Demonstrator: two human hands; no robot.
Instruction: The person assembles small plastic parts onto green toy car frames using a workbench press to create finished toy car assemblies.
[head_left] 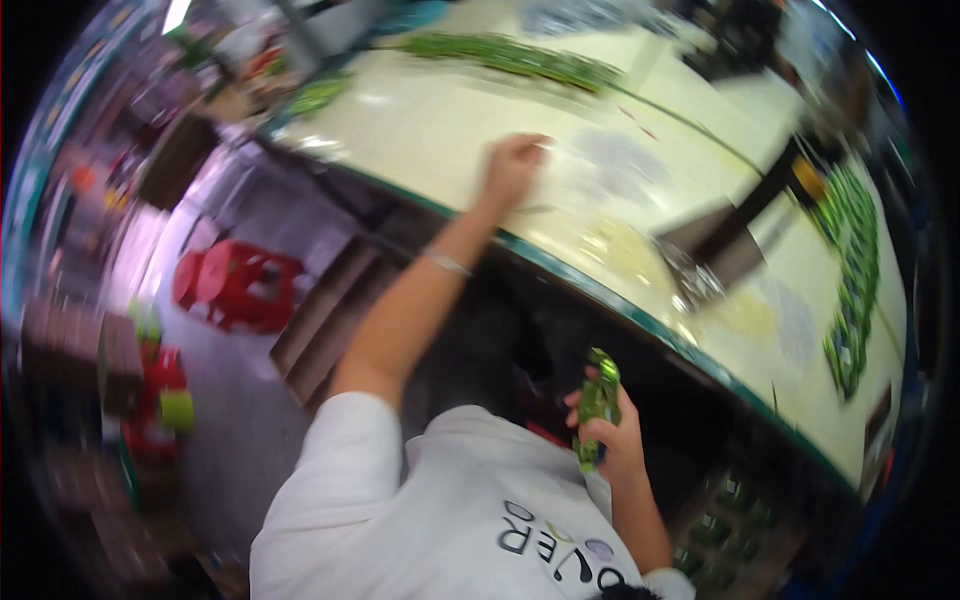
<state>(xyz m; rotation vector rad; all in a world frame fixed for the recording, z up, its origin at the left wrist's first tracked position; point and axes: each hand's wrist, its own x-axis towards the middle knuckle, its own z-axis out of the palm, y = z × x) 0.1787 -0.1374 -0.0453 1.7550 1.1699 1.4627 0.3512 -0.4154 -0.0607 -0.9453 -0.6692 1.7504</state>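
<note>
Stretched over the pale table [420, 120], my left hand [513, 172] is closed, its fingertips drawn together at the edge of some clear plastic bags [615, 165]. Blur hides whether a bag is pinched in them. My right hand [622, 432] is low, in front of my body and off the table, wrapped round a shiny green elongated item [599, 405]. That item stands roughly upright in the fingers; its exact kind is unclear.
Similar green items lie in a far row [510, 58] and a right-hand row [852, 285]. A dark stand-like object [735, 235] stands on the table. Red stools [238, 285] and a cardboard box [335, 315] are at left; a box of green items [735, 530] is lower right.
</note>
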